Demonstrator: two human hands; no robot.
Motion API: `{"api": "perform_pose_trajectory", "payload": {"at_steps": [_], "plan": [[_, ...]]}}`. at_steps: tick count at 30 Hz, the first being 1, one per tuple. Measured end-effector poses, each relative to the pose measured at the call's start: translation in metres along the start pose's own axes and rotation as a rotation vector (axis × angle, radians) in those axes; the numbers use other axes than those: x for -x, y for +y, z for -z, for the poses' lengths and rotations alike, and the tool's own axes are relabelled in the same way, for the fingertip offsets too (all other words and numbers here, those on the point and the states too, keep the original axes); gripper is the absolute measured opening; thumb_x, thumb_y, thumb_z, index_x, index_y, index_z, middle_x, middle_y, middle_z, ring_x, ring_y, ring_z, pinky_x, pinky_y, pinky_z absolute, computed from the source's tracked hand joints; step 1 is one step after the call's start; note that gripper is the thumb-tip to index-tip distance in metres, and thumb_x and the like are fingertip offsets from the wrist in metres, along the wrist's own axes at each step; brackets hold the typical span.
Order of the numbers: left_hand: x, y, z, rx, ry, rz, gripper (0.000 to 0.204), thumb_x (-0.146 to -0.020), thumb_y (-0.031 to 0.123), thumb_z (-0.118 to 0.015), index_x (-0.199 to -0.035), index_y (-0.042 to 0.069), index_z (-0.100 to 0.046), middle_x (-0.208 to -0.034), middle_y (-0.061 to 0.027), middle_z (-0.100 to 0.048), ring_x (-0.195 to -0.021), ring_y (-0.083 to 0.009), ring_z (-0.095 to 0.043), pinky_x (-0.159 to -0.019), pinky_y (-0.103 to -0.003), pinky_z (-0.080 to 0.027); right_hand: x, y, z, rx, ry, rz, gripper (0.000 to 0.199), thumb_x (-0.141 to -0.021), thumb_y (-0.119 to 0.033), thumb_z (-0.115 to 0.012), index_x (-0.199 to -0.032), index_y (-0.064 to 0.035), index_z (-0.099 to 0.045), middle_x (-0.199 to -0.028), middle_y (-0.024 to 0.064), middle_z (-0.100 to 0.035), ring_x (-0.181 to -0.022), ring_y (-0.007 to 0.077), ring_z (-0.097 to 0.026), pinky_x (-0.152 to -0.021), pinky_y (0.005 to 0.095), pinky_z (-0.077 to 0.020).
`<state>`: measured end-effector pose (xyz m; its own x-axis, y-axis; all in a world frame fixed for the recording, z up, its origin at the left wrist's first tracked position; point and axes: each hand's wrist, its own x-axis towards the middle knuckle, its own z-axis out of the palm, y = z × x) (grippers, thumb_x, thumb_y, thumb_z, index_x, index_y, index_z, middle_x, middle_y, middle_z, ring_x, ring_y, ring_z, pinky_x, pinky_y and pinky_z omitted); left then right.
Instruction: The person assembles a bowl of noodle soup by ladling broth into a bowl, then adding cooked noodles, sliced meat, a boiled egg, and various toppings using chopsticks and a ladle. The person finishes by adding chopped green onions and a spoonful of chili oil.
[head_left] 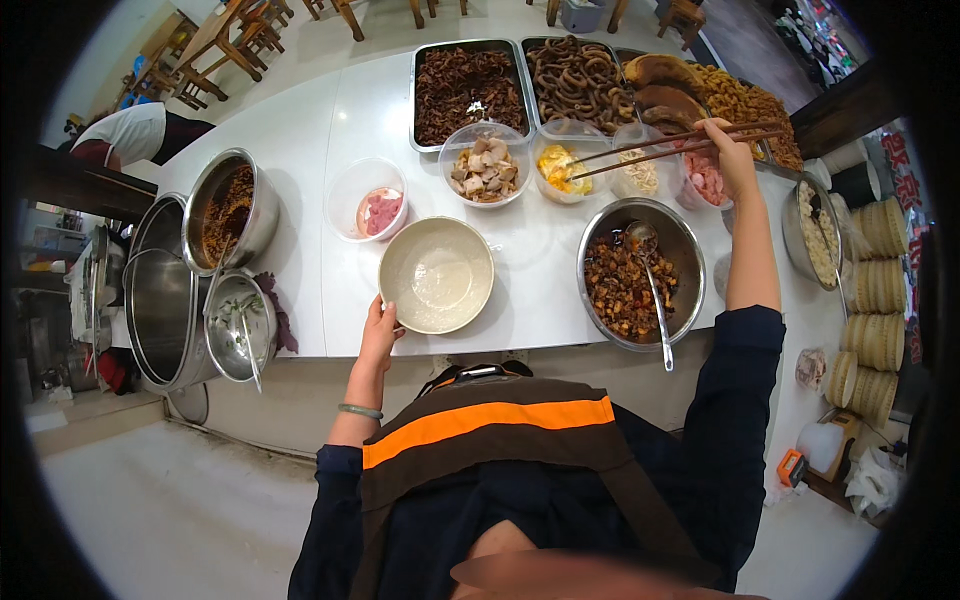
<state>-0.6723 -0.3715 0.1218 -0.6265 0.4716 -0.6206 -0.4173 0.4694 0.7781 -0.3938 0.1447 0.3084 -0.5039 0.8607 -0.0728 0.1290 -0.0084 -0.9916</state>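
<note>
My left hand (378, 335) grips the near left rim of a pale round bowl (435, 270), which stands on the white table with nothing but a wet sheen visible in it. My right hand (728, 155) reaches out to the far right, closed around a pair of long wooden chopsticks (625, 167). They point left, and their tips are at a clear tub of yellow and white food (555, 165), perhaps egg. Right of that tub are a smaller tub of pale bits (636, 177) and a tub of pink meat (706, 183), partly behind my hand.
Tubs of pink slices (380, 212) and greyish chunks (486, 172) stand beyond the bowl. Metal trays of dark shreds (470, 95) and brown coils (580, 85) line the back. A steel bowl with a spoon (620, 275) is near right; steel pots (160, 310) crowd the left.
</note>
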Motion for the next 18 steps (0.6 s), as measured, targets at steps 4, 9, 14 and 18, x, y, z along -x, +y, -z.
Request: {"api": "perform_pose_trajectory", "payload": {"at_steps": [4,9,14,18], "plan": [[0.002,-0.001,-0.002,0.027,0.011,-0.01,0.046,-0.098,0.03,-0.039,-0.139,0.011,-0.031,-0.115,-0.0045,-0.052,-0.09,-0.0136,-0.052,-0.078,-0.031,-0.044,-0.01,-0.009,0.014,0.097,-0.055,-0.011,0.022,-0.09,-0.026,-0.054,-0.098,-0.007,-0.062,-0.087,0.004,-0.064,-0.069,0.0143,-0.064,-0.058,0.0234,-0.0497],[0.004,0.002,-0.007,0.048,0.044,0.003,0.045,-0.097,0.03,-0.039,-0.138,0.012,-0.032,-0.115,-0.004,-0.052,-0.091,-0.0141,-0.052,-0.079,-0.032,-0.043,-0.027,-0.013,0.013,0.088,-0.11,-0.032,0.021,-0.09,-0.027,-0.054,-0.097,-0.0089,-0.062,-0.089,0.0041,-0.064,-0.069,0.0136,-0.064,-0.055,0.0224,-0.0484],[0.005,0.0,-0.009,0.058,0.068,0.002,0.045,-0.097,0.031,-0.039,-0.138,0.012,-0.033,-0.115,-0.0041,-0.053,-0.091,-0.0149,-0.053,-0.08,-0.033,-0.043,-0.043,-0.013,0.009,0.13,-0.11,-0.066,0.019,-0.089,-0.026,-0.056,-0.094,-0.0083,-0.062,-0.081,0.007,-0.066,-0.061,0.0144,-0.063,-0.051,0.0208,-0.0468],[0.005,-0.001,-0.01,0.066,0.082,0.002,0.046,-0.097,0.031,-0.039,-0.138,0.012,-0.033,-0.114,-0.0043,-0.053,-0.091,-0.0149,-0.053,-0.08,-0.033,-0.043,-0.047,-0.025,0.022,0.161,-0.094,-0.081,0.019,-0.088,-0.026,-0.057,-0.094,-0.0087,-0.063,-0.079,0.0064,-0.067,-0.065,0.0121,-0.065,-0.052,0.0208,-0.0472]]}}
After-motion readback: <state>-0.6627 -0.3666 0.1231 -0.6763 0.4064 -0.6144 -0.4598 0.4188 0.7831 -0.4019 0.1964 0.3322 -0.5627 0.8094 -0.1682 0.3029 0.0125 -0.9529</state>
